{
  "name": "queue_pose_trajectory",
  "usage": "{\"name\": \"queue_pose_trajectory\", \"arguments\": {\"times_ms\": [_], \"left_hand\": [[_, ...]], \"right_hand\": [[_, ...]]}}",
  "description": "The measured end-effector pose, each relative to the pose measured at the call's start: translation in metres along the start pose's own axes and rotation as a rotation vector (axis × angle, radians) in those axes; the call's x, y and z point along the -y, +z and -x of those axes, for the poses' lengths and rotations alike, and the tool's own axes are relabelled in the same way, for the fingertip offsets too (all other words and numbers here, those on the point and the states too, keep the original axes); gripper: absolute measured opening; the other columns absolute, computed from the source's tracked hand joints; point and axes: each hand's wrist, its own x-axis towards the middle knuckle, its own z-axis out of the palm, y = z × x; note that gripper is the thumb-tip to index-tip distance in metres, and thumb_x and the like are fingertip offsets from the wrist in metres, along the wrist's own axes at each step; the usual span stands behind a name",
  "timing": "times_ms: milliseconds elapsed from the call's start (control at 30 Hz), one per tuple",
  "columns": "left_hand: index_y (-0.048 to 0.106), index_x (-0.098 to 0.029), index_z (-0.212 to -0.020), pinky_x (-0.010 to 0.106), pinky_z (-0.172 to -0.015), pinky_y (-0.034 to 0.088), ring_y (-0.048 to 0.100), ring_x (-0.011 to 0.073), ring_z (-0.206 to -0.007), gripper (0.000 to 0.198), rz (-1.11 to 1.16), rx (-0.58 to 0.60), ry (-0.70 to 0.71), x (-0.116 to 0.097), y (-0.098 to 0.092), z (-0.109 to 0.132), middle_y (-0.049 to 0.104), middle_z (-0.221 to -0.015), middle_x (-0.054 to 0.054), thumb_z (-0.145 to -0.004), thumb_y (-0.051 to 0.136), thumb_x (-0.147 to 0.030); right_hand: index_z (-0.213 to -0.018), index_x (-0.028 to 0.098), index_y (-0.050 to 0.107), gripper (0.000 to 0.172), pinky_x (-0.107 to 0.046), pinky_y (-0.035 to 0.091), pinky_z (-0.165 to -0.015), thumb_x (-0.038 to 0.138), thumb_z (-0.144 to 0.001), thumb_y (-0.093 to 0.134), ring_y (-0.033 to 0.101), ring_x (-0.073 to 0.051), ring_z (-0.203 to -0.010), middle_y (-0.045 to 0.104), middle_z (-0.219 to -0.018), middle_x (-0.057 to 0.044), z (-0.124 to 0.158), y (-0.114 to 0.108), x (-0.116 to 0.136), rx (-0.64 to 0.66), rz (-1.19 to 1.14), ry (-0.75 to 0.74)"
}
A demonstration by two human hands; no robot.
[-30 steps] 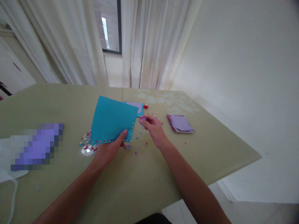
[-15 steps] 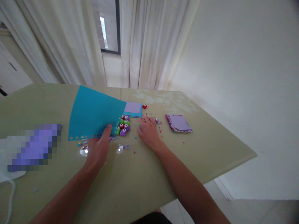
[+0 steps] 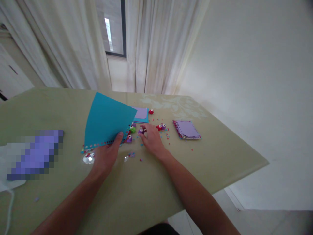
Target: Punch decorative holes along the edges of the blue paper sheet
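Note:
My left hand [image 3: 107,158] grips a blue sheet of paper [image 3: 107,119] by its lower edge, thumb on the front. Small punched holes run along the sheet's bottom and right edges. My right hand [image 3: 152,138] pinches a small purple craft punch [image 3: 141,131] with a round white eye-like spot, between thumb and fingers. Just left of it, a green punch [image 3: 132,129] and a purple punch [image 3: 129,139] show partly behind the sheet. Beyond my right hand lie a red punch [image 3: 159,127] and another purple punch [image 3: 163,126].
Stacked lilac and blue paper [image 3: 141,114] lies behind, with a red punch [image 3: 151,111] beside it. A lilac-topped paper stack [image 3: 187,129] sits to the right. Paper bits are scattered about. A clear round piece [image 3: 88,158] is near my left hand; a blurred purple object [image 3: 36,155] lies at left.
My left hand and the blue sheet have shifted right, covering more of the punches. My right hand has moved slightly left and now shows a purple punch between its fingers.

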Motion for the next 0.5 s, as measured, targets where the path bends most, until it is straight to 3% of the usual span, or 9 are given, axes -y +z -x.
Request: {"name": "queue_pose_trajectory", "arguments": {"times_ms": [100, 267, 367, 500], "left_hand": [[0.078, -0.020, -0.117, 0.052, -0.124, 0.044, 0.065, 0.0407, -0.138, 0.054, -0.018, -0.029, -0.016, -0.002, 0.000, 0.001, 0.075, -0.141, 0.016, -0.087, 0.068, -0.063], [0.080, -0.022, -0.116, 0.050, -0.113, 0.055, 0.072, 0.0394, -0.126, 0.050, 0.007, -0.018, -0.034, -0.002, 0.003, 0.001, 0.081, -0.130, 0.012, -0.086, 0.070, -0.061], [0.082, -0.024, -0.107, 0.050, -0.109, 0.057, 0.075, 0.0384, -0.119, 0.042, 0.045, -0.012, 0.011, -0.001, 0.004, 0.000, 0.083, -0.122, 0.011, -0.086, 0.072, -0.058], [0.083, -0.026, -0.084, 0.046, -0.093, 0.065, 0.081, 0.0360, -0.099, 0.033, 0.092, 0.055, 0.021, -0.004, 0.005, 0.001, 0.085, -0.089, 0.008, -0.088, 0.069, -0.056]], "right_hand": [[-0.126, 0.026, 0.069, 0.028, -0.041, 0.054, -0.097, 0.040, -0.102, 0.068, 0.066, -0.025, -0.112, 0.067, -0.127, -0.010, 0.000, -0.008, 0.001, -0.082, -0.428, 0.052], [-0.116, 0.028, 0.068, 0.038, -0.031, 0.052, -0.068, 0.057, -0.092, 0.075, 0.068, -0.016, -0.078, 0.070, -0.109, -0.003, 0.003, -0.018, 0.019, 0.051, -0.921, 0.172], [-0.112, 0.027, 0.071, 0.043, -0.031, 0.052, -0.068, 0.054, -0.082, 0.086, 0.066, -0.015, -0.075, 0.073, -0.103, -0.002, 0.004, -0.018, 0.028, 0.061, -1.026, 0.206], [-0.112, 0.027, 0.074, 0.044, -0.033, 0.056, -0.076, 0.057, -0.082, 0.086, 0.070, -0.016, -0.080, 0.073, -0.099, -0.002, 0.004, -0.016, 0.031, 0.038, -1.116, 0.275]]}}
